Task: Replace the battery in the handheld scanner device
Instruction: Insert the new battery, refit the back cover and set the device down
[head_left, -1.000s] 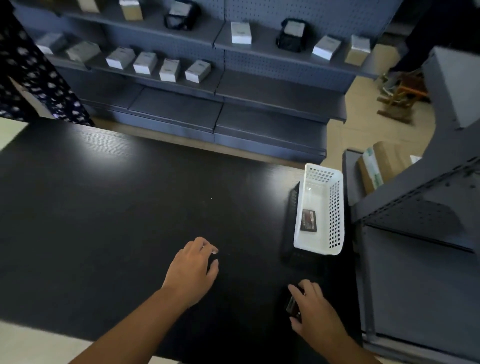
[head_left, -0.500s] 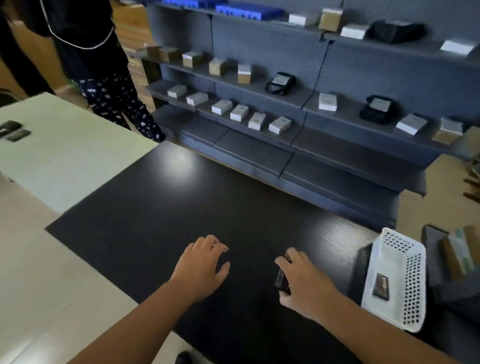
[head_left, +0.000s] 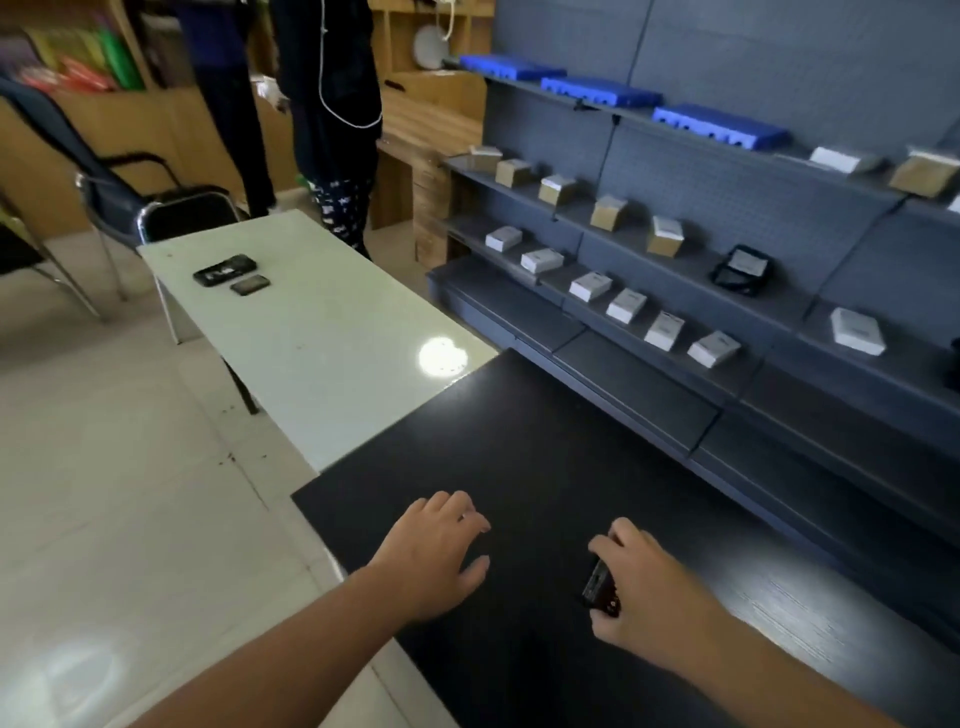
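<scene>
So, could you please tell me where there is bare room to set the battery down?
The black table is bare ahead of both hands, up to its far edge. The white table is free except its far-left corner, crowded by the scanner and a small cover.

floor: pale tile | grey shelving | black chair | white table

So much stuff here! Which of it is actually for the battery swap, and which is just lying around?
For the job:
- small dark battery-like block, gripped by the right hand
- left hand, empty
- dark handheld device and smaller dark piece on the white table

Just lying about:
- boxes on the shelves
- blue cases
- chair
</scene>
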